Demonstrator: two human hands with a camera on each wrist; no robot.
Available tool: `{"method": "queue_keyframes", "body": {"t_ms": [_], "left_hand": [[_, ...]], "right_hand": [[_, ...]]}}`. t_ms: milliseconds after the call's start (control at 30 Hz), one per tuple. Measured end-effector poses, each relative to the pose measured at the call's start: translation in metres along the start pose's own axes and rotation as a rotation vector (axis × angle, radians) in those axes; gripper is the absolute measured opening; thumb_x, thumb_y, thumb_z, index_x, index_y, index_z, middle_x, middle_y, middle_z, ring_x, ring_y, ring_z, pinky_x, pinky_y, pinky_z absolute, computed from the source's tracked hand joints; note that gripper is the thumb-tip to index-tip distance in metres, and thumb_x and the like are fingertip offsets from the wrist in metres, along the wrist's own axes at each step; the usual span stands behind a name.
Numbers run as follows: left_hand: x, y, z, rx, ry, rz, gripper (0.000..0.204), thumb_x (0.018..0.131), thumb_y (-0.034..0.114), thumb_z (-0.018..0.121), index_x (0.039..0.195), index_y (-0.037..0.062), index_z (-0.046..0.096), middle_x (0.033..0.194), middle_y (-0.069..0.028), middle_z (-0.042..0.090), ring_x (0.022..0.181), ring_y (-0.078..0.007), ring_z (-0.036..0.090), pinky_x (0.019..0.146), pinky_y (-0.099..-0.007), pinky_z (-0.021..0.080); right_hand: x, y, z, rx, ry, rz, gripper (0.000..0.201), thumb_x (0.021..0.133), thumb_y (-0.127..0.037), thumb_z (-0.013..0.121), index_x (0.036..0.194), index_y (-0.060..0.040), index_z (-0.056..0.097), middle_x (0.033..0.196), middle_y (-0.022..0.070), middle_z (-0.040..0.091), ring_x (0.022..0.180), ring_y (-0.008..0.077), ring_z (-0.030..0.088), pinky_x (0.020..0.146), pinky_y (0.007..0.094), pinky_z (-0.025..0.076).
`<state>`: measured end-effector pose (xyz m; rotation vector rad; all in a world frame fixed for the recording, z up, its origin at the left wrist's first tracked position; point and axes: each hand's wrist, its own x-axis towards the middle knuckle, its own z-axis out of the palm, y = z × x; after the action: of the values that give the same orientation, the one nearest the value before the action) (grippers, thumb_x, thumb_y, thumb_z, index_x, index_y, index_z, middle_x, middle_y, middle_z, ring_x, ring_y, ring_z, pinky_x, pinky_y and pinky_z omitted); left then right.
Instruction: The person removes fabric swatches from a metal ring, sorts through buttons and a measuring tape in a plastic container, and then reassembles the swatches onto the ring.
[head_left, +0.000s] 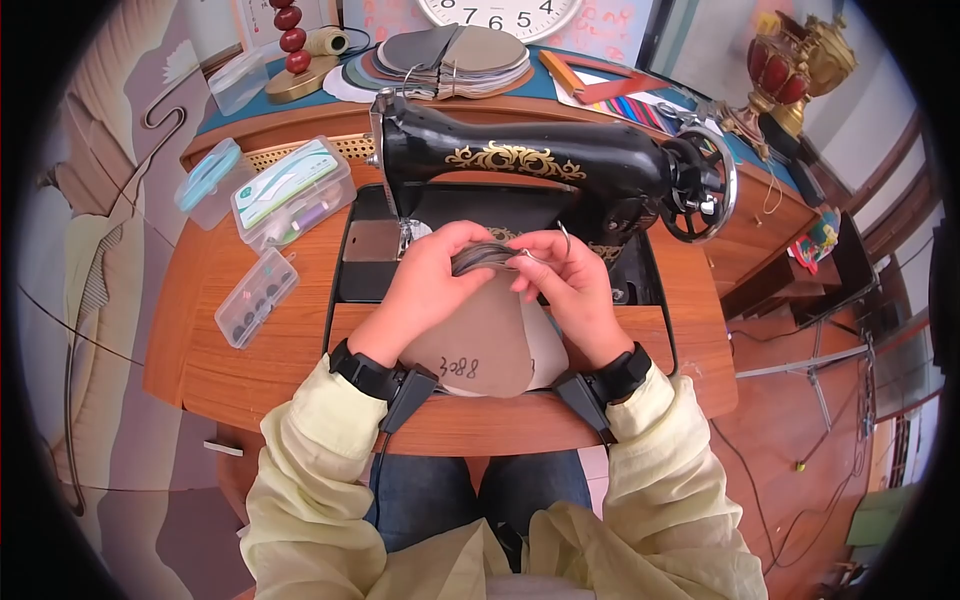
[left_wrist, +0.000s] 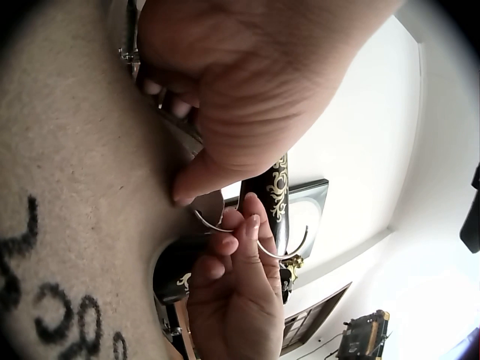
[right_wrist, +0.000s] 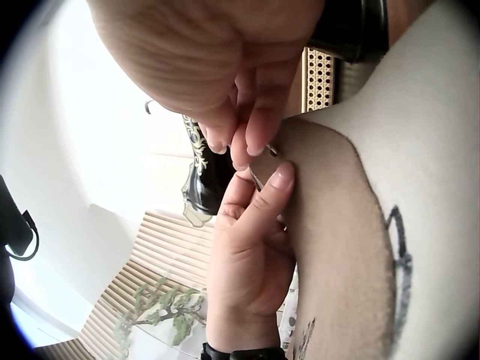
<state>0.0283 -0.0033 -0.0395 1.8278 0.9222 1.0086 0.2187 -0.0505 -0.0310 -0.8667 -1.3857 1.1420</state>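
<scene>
A stack of brown and grey leather-like swatches (head_left: pixel 478 345), the top one marked 3088, hangs from the hands in front of the sewing machine. The left hand (head_left: pixel 432 285) grips its upper edge, thumb on the near face. Between thumb and fingers, the right hand (head_left: pixel 575 290) pinches an open metal ring (head_left: pixel 567 240). In the left wrist view the ring (left_wrist: pixel 289 256) curves out on both sides of the right fingers (left_wrist: pixel 247 240), one end near the swatch edge. The right wrist view shows the left thumb on the brown swatch (right_wrist: pixel 337 225), close to the right fingertips.
A black sewing machine (head_left: pixel 520 150) stands just behind the hands. Clear plastic boxes (head_left: pixel 295 195) and a small case of dark round pieces (head_left: pixel 257 298) lie at the left. Behind are another ringed swatch stack (head_left: pixel 455 62), a red set square (head_left: pixel 625 88) and a clock (head_left: pixel 500 15).
</scene>
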Motion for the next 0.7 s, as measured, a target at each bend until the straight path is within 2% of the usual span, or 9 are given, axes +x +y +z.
{"method": "queue_keyframes", "body": {"t_ms": [133,300,500,600,700], "left_hand": [[-0.002,0.013,-0.003,0.087,-0.022,0.035,0.030,0.076,0.003,0.070,0.105,0.0026,0.064,0.098,-0.0111,0.068,0.091,-0.0231,0.066,0.082,-0.0319,0.051],[-0.001,0.020,-0.005,0.087,-0.077,0.054,0.026,0.076,0.000,0.069,0.102,0.0023,0.067,0.095,-0.0105,0.069,0.089,-0.0221,0.066,0.081,-0.0312,0.051],[-0.001,0.024,-0.008,0.011,-0.148,-0.018,0.025,0.075,-0.002,0.068,0.100,0.0027,0.068,0.094,-0.0084,0.069,0.088,-0.0179,0.066,0.080,-0.0298,0.050],[-0.001,0.026,-0.010,0.021,-0.182,0.022,0.026,0.075,-0.003,0.068,0.100,0.0026,0.067,0.095,-0.0077,0.068,0.089,-0.0171,0.065,0.081,-0.0293,0.050],[-0.002,0.028,-0.011,-0.012,-0.234,0.038,0.026,0.076,-0.002,0.068,0.102,0.0012,0.067,0.095,-0.0035,0.067,0.090,-0.0117,0.063,0.082,-0.0270,0.049]], "right_hand": [[0.001,-0.001,-0.002,-0.007,0.013,-0.005,0.016,0.097,-0.013,0.057,0.107,-0.0019,0.060,0.085,0.0027,0.065,0.066,0.0058,0.057,0.059,0.0177,0.044],[0.002,0.002,-0.004,0.055,0.068,0.088,0.017,0.098,-0.020,0.055,0.099,-0.0049,0.061,0.077,0.0007,0.064,0.056,0.0041,0.051,0.050,0.0171,0.037],[0.002,-0.003,-0.004,0.112,0.108,0.174,0.019,0.099,-0.024,0.052,0.092,-0.0089,0.060,0.070,-0.0020,0.063,0.051,0.0015,0.044,0.044,0.0165,0.029],[0.003,0.001,-0.009,0.180,0.114,0.190,0.019,0.099,-0.025,0.053,0.092,-0.0087,0.061,0.069,-0.0021,0.062,0.049,0.0013,0.042,0.043,0.0166,0.028],[0.003,0.002,-0.012,0.231,0.112,0.218,0.020,0.099,-0.025,0.054,0.091,-0.0085,0.062,0.067,-0.0022,0.062,0.047,0.0013,0.041,0.042,0.0171,0.027]]}}
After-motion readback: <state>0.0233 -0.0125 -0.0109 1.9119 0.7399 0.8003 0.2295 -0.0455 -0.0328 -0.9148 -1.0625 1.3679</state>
